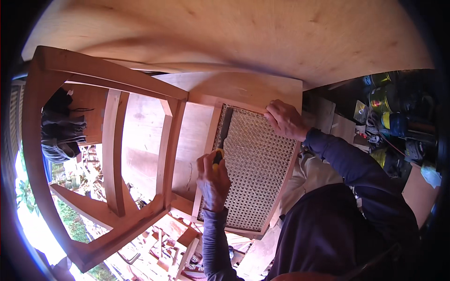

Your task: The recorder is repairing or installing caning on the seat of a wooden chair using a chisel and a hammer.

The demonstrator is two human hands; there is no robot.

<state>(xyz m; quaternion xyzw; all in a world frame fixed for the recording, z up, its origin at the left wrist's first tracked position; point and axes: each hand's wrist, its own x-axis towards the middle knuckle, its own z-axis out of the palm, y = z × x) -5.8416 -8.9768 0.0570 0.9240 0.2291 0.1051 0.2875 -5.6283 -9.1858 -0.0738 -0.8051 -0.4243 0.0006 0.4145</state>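
While the left hand [213,180] is closed round the yellow-and-black handle of a chisel [226,127], the right hand [285,121] has its fingers bent at the upper right corner of a cane-webbed panel [258,168]; whether they clamp the rail or only press on it, I cannot tell from above. The panel sits in the middle of the view, between the person's body and an open wooden frame [172,140] to the left, with the chisel's dark blade lying along the inside of its left rail [212,140].

Being narrow rails round an open weave, the panel is probably light for its size. The wood should be stiff, while the cane will likely give a little under a flat palm yet split or snag under a sharp corner. Its rails look the safest hold: two opposite sides, or the corners, with no fingertips pushed through the mesh. Bare wood should offer fair grip, not much slip.

The chisel will likely feel heavier toward its rigid blade; it is best held by the handle, low and nearly flat, so the edge bears on wood rather than strands.
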